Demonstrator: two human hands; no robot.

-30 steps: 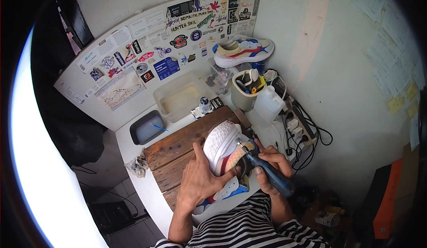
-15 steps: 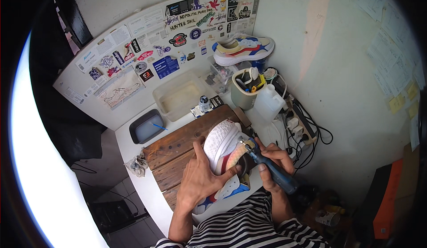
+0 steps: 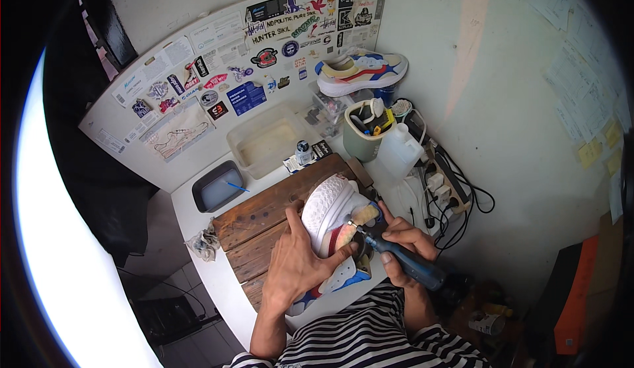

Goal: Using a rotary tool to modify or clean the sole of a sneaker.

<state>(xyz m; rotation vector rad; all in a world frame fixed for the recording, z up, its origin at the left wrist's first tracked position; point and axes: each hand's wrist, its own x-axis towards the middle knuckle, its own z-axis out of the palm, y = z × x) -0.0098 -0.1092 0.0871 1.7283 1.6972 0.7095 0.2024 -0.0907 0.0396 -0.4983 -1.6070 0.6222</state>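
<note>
White workbench (image 3: 198, 226) stands against a sticker-covered back panel (image 3: 198, 97), carrying a wooden board (image 3: 264, 216). Clear plastic tub (image 3: 267, 140) and dark tray (image 3: 216, 186) sit behind the board. Second sneaker (image 3: 360, 71) rests upside the corner, above a green tool cup (image 3: 360, 137). White sneaker (image 3: 330, 206) lies sole-up on the board. Left hand (image 3: 294, 262) grips its side, fingers wrapped. Right hand (image 3: 403, 246) is closed around a blue rotary tool (image 3: 403, 262), tip touching the sole edge.
</note>
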